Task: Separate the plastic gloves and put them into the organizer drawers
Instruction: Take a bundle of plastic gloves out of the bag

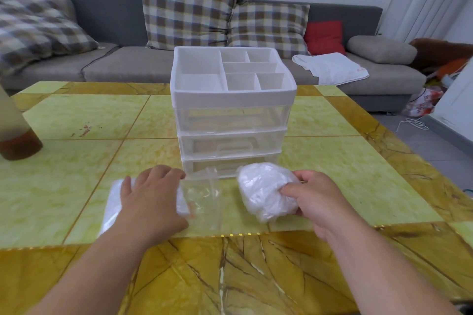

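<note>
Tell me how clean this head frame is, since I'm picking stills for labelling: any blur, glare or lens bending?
Head view: the left hand is slightly motion-blurred; the brown-based bottle at the left edge is soft; the glossy yellow-green marble table shows only mild sheen; its edges and the grey sofa bow from wide-angle distortion; lighting is even, shadows faint; the clear plastic drawer organizer stays sharp.

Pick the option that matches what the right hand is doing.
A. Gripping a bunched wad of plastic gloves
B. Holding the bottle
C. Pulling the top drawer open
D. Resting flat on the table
A. The right hand closes its fingers on a crumpled white wad of plastic gloves in front of the organizer, while the left hand lies on a flat pack of gloves on the table.
</note>
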Tool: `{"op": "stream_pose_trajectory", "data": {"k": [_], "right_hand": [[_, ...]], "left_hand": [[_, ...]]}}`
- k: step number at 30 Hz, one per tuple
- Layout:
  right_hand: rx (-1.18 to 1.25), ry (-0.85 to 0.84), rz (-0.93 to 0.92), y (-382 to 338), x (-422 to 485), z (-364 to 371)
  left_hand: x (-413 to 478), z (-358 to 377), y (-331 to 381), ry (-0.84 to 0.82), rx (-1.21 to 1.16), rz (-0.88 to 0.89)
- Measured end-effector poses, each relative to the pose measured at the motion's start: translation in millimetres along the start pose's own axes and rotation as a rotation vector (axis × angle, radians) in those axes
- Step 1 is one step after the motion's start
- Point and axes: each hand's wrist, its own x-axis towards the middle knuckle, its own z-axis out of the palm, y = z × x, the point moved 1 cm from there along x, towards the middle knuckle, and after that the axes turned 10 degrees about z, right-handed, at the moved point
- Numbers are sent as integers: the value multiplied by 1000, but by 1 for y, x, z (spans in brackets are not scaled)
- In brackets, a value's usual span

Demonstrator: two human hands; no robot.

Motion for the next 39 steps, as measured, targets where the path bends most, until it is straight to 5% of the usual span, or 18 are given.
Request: {"op": "stream_pose_trajectory", "data": {"k": [5,11,19,25,39], "right_hand": [[-45,7,6,6,-1,-12],[-82,11,-38,8,-12,-20],[-177,-74,-140,11,-27,-44],[-39,104,-29,21,-10,-78],[-257,379,-63,27,-4,-111]], "left_hand": [[-6,-5,-1,9,125,-122],[-24,-3,84,160,-191,325],[-2,34,115,-40,-448,419],[6,37,127,40,-571,351],[15,46,142,128,-865,206]]}}
